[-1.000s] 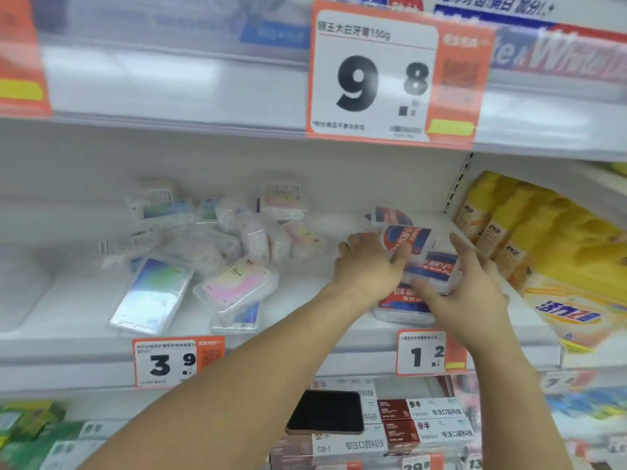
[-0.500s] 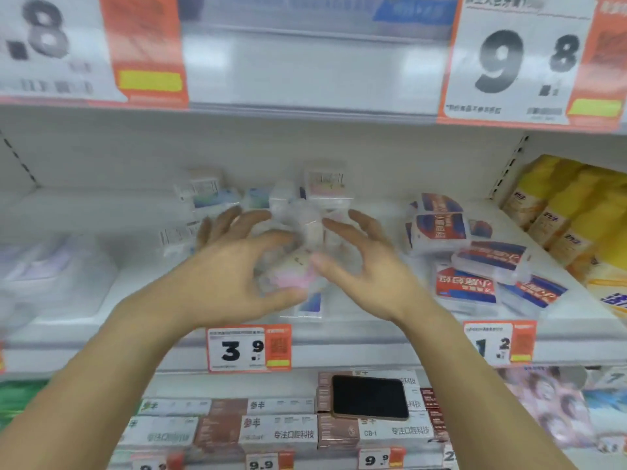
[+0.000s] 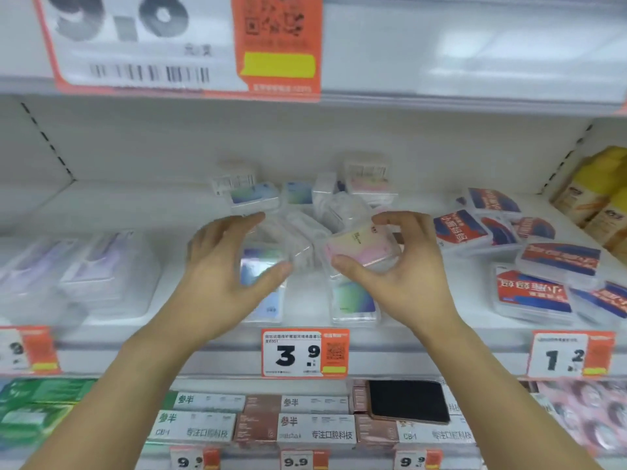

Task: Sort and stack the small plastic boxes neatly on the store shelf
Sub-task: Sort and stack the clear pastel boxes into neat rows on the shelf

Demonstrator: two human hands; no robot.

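Note:
A loose heap of small clear plastic boxes with pastel labels lies in the middle of the white shelf. My right hand pinches a clear box with a pink-yellow label between thumb and fingers, lifted a little above a blue-green box. My left hand hovers open with spread fingers over another clear box with a bluish label; whether it touches is unclear through the blur.
Red-and-blue labelled boxes lie scattered to the right, yellow packs beyond them. Larger clear packs sit on the left. Price tags line the shelf edge. A dark phone rests on cartons on the shelf below.
Both hands left the red-and-blue boxes and moved left to the pastel heap. My right hand has taken hold of the pink-yellow box; the view has moved closer.

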